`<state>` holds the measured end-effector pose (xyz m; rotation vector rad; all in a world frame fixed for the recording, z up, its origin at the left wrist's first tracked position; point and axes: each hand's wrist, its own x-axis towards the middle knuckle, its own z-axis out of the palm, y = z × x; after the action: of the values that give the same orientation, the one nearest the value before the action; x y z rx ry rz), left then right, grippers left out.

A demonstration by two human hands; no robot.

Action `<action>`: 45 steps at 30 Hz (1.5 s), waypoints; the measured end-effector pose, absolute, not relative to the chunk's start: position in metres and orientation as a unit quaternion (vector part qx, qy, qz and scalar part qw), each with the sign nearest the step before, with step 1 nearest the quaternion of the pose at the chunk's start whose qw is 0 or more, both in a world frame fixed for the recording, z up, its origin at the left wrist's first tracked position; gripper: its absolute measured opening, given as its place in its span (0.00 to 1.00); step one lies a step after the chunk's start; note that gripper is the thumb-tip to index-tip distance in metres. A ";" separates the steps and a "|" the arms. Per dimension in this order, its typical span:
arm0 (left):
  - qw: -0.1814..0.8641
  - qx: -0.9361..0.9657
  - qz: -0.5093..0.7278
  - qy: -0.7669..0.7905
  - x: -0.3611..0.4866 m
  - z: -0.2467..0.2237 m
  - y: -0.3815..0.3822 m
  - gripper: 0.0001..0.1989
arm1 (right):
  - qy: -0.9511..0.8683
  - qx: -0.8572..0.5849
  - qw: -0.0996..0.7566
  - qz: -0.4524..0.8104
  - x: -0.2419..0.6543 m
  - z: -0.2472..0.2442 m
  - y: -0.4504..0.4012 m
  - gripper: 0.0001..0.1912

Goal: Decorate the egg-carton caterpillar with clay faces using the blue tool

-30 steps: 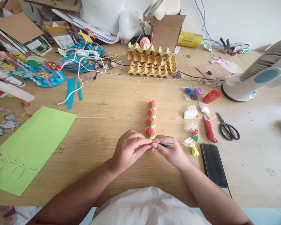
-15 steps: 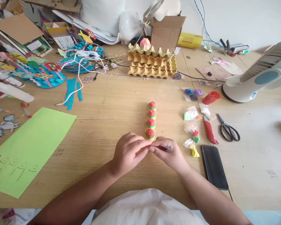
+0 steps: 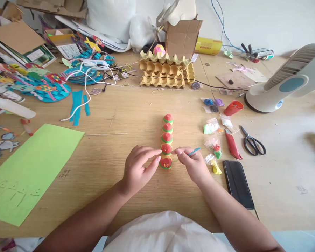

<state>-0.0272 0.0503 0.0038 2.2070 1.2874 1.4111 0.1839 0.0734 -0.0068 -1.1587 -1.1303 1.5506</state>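
Caterpillar [image 3: 167,137] between loosely parted left hand [image 3: 139,167] and right hand [image 3: 195,165] around blue tool [image 3: 194,151]

The head camera looks forward and down over the table [image 3: 132,105].

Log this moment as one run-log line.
left hand: open beside caterpillar figure | right hand: holding slim blue tool | figure's near end: smiling face | right side: black-handled scissors, smartphone
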 end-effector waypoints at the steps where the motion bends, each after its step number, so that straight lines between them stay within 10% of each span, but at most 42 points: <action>1: 0.116 0.747 0.483 0.442 -0.027 0.004 0.051 0.12 | -0.436 -0.467 0.437 0.633 0.183 -0.006 0.075 0.17; 45: 0.129 0.783 0.459 0.398 -0.019 0.004 0.050 0.05 | -0.575 -0.404 0.333 0.629 0.176 -0.004 0.064 0.22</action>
<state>-0.0195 0.0496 0.0043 2.2767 1.1578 1.3349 0.1764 0.0637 -0.0037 -1.0540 -1.5030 1.6425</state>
